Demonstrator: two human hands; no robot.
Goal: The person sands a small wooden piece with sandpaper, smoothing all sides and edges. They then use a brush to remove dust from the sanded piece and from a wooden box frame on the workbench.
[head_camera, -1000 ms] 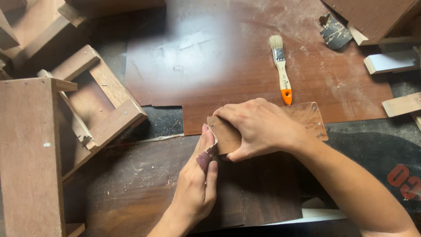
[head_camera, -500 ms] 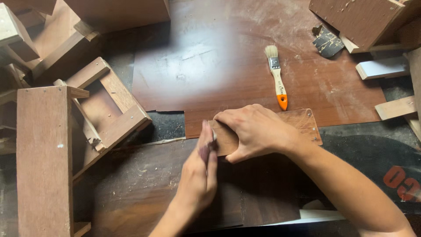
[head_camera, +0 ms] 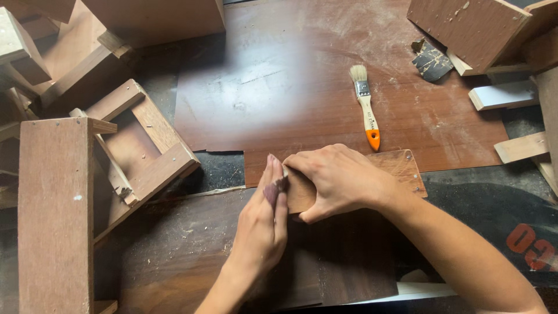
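My right hand (head_camera: 340,180) presses flat on a small brown wooden board (head_camera: 401,166) that lies on the dusty work surface. The board's left end sticks out under my fingers. My left hand (head_camera: 261,227) is edge-on against that left end, its fingers closed on a small dark reddish piece of sandpaper (head_camera: 273,189) held to the wood. Both hands meet at the board's left edge.
A paintbrush (head_camera: 365,104) with a pale handle and orange tip lies just beyond the board on a large brown veneer sheet (head_camera: 279,87). Wooden frames and stools (head_camera: 116,151) crowd the left. Wood offcuts (head_camera: 500,96) and a box (head_camera: 465,26) sit at the upper right.
My left hand with the sandpaper has slid a little up along the board's left end. The right hand stays pressed on the board. The view has shifted slightly.
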